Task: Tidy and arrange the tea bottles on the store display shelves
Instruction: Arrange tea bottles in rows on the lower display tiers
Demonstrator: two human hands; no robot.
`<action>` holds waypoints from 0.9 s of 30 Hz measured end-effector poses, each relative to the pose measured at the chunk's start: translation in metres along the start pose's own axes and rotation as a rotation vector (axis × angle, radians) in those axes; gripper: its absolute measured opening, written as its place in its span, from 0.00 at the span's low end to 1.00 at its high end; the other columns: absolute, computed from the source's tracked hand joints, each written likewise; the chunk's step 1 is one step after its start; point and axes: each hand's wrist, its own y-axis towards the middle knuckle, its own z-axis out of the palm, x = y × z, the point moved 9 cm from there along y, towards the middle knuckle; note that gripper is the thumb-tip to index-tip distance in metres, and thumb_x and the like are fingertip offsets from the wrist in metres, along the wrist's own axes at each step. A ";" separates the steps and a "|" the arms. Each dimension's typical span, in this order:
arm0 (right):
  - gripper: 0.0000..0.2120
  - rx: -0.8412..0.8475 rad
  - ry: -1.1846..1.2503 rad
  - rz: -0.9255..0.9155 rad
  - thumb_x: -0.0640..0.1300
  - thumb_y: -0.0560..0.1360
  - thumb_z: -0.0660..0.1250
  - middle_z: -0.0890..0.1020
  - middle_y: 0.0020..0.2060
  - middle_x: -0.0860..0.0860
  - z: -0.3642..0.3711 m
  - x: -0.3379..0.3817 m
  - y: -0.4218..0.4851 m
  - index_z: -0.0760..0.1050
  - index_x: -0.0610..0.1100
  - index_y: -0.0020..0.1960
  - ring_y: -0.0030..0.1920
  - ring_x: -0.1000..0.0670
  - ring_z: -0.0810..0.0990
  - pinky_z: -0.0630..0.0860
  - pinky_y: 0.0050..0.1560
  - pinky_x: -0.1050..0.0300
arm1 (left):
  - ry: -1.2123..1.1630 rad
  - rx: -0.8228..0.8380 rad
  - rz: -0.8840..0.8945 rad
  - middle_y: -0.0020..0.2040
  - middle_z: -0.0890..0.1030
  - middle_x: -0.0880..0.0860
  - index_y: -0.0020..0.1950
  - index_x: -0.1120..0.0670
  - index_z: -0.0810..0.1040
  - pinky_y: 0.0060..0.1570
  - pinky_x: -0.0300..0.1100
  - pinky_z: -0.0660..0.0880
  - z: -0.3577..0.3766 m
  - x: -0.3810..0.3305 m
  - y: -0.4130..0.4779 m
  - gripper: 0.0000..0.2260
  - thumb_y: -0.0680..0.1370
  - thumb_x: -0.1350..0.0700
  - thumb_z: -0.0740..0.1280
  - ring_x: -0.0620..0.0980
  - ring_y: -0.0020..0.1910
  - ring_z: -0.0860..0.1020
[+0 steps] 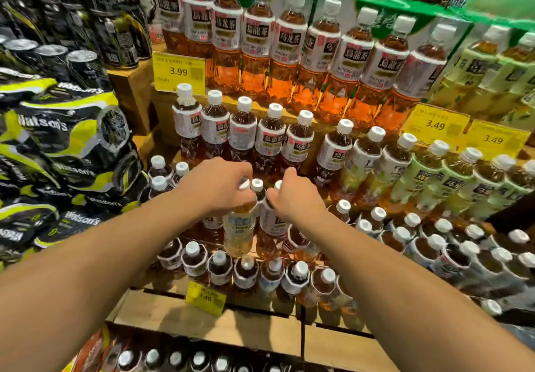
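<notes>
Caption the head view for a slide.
Shelf tidying: left hand grips a pale tea bottle, right hand a white-labelled tea bottle, at wooden shelves.

We face stepped wooden display shelves (220, 328) under bright store light. Yellow price tags (179, 73) hang on their front edges, a green cardboard header (390, 2) runs above, and black-and-yellow Watson's packs (66, 128) stack at our left.
</notes>
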 end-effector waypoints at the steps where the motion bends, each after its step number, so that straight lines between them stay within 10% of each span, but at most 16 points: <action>1: 0.18 -0.004 0.003 0.000 0.52 0.81 0.62 0.74 0.43 0.46 0.001 0.002 0.002 0.65 0.39 0.62 0.41 0.44 0.74 0.69 0.34 0.51 | -0.002 -0.004 -0.005 0.44 0.81 0.49 0.54 0.46 0.76 0.40 0.45 0.75 -0.001 0.003 -0.003 0.11 0.74 0.43 0.65 0.51 0.41 0.77; 19: 0.20 0.056 0.026 0.075 0.52 0.80 0.63 0.76 0.61 0.40 0.072 -0.016 0.044 0.64 0.40 0.65 0.58 0.37 0.78 0.77 0.51 0.46 | -0.135 -0.011 -0.066 0.30 0.73 0.46 0.48 0.43 0.75 0.30 0.42 0.66 0.023 0.014 -0.013 0.07 0.73 0.44 0.66 0.44 0.31 0.71; 27: 0.22 0.113 0.008 0.089 0.45 0.78 0.68 0.76 0.59 0.41 0.086 -0.012 0.050 0.63 0.41 0.66 0.57 0.38 0.79 0.75 0.43 0.47 | -0.127 -0.022 -0.095 0.33 0.77 0.48 0.47 0.43 0.74 0.33 0.44 0.73 0.028 0.021 -0.013 0.06 0.73 0.43 0.66 0.45 0.33 0.75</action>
